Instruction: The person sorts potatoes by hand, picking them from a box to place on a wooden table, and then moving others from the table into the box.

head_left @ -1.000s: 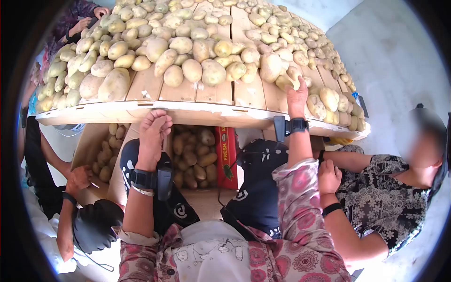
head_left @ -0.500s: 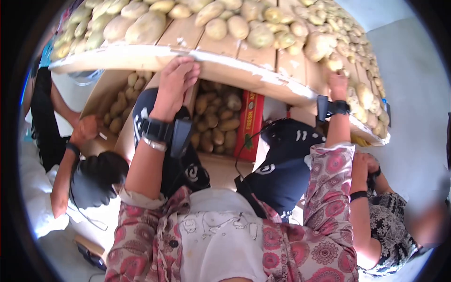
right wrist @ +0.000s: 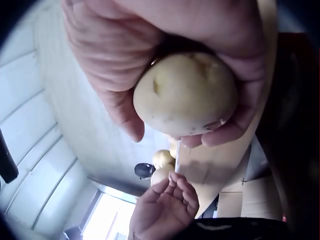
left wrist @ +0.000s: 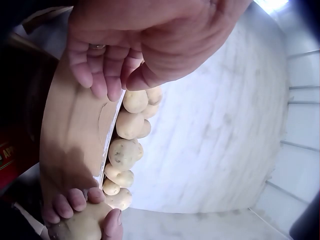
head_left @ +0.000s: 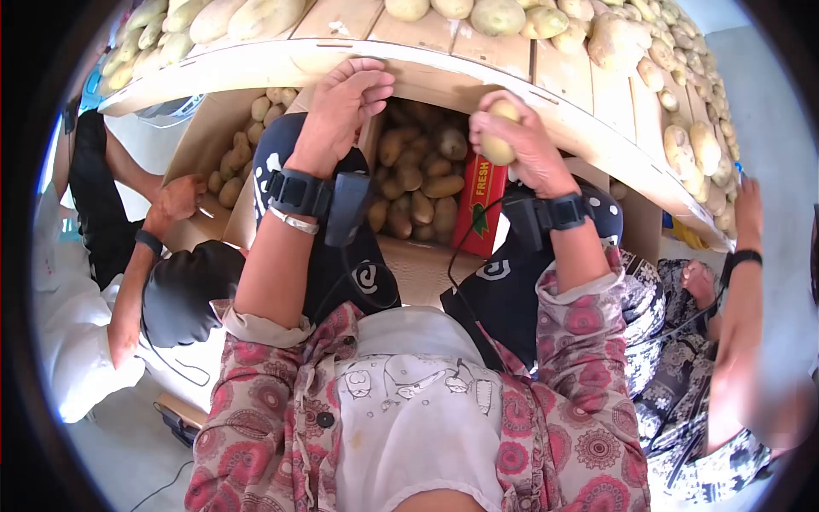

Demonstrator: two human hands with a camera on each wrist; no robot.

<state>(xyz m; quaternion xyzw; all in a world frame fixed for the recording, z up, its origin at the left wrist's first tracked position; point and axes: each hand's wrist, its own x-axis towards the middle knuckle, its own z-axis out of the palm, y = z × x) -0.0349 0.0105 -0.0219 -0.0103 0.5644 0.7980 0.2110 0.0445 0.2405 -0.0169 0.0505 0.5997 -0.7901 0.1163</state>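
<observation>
A single pale potato (right wrist: 185,95) sits in my right hand (head_left: 533,149), with fingers and thumb wrapped round its sides. In the head view this hand is in front of the table's edge, above a box of potatoes. A dent and small dark marks show on the potato's skin. Loosely bent and holding nothing, the fingers of my left hand (head_left: 341,107) hang by the cardboard front edge (head_left: 426,75) of the table. More potatoes (left wrist: 130,124) lie along that edge in the left wrist view.
Potatoes (head_left: 618,41) cover much of the tabletop. Below it stand an open box of potatoes (head_left: 418,175), a red printed carton (head_left: 480,205) and another cardboard box (head_left: 192,119) at left. One person's hand (head_left: 181,198) is at left; another person's forearm (head_left: 740,299) is at right.
My right hand has come from the potatoes on the table back toward me, now gripping one. The left hand stays by the edge. The head view has tilted down, and the person at right has shifted.
</observation>
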